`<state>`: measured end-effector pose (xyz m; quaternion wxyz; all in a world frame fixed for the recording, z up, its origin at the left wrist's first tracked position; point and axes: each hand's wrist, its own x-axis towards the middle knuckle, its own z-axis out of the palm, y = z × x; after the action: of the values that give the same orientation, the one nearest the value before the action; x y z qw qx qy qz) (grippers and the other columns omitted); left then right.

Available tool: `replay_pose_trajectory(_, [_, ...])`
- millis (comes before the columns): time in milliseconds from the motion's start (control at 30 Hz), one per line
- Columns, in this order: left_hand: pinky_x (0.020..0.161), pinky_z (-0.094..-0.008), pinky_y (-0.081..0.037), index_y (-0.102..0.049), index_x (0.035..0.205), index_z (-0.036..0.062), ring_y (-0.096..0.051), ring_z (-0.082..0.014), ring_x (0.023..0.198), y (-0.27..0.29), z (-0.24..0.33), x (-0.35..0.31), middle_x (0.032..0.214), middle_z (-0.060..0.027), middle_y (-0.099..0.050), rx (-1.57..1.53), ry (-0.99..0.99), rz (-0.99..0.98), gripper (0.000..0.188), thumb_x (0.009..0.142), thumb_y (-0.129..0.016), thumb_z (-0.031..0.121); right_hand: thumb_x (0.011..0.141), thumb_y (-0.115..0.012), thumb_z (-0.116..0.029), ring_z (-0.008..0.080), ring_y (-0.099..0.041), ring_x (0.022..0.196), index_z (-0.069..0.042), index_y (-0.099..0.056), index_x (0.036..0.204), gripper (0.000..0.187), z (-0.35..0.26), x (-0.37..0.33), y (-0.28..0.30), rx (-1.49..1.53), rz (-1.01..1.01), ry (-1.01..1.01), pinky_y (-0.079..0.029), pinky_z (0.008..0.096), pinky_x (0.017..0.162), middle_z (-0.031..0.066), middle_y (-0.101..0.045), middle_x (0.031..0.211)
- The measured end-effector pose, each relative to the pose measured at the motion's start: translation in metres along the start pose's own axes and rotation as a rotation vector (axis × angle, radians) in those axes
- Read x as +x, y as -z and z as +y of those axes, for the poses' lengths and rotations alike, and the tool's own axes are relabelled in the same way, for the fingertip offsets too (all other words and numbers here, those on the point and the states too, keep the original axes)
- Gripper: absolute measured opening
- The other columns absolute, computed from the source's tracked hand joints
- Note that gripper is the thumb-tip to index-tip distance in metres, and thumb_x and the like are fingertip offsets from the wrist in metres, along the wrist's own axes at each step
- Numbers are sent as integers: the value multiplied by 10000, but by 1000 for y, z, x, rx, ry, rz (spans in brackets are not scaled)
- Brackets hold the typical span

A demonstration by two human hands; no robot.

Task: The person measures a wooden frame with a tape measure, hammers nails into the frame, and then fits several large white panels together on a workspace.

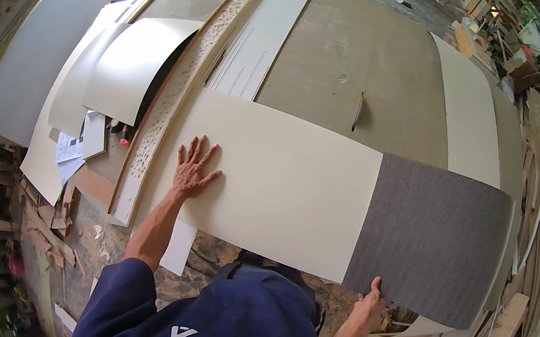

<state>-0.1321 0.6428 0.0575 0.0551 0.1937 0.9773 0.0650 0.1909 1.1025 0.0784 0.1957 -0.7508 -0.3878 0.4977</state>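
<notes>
A long cream panel (281, 185) lies crosswise in front of me on the work table. Over or against its right end is a dark grey panel (431, 240) with a fine wood-like grain; whether it overlaps the cream one or only meets it, I cannot tell. My left hand (193, 173) rests palm down on the cream panel's left part, fingers spread. At the near edge of the grey panel, close to its left corner, my right hand (370, 305) grips with the thumb on top; its other fingers are partly hidden below the edge.
Beside my left hand runs a long board with many holes (174, 79). Curved white sheets (140, 66), papers (69, 147) and a large pale panel (44, 56) are farther left. A slim dark object (358, 112) stands on the brown tabletop (348, 52). Wood offcuts (535, 179) pile up at right.
</notes>
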Motion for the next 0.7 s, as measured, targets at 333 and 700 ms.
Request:
replay_pose_trajectory(333, [1191, -522, 28, -245, 1547, 271, -33, -282, 1507, 4, 0, 34, 1632, -98, -92, 6, 16, -20, 744, 921, -439, 621, 770, -824, -340, 338, -370, 1359, 60, -449, 1360, 806, -4, 31, -34, 19, -56, -42, -325, 516, 1088, 155, -410, 1481])
replay_pose_trajectory(700, [1189, -526, 17, -254, 1545, 254, -33, -286, 1507, 7, 3, 64, 1632, -100, -95, 18, 2, -14, 740, 927, -433, 618, 710, -869, -354, 259, -634, 663, 122, -671, 927, 560, -21, 26, -56, -144, 144, 169, -479, 340, 485, 189, -700, 951])
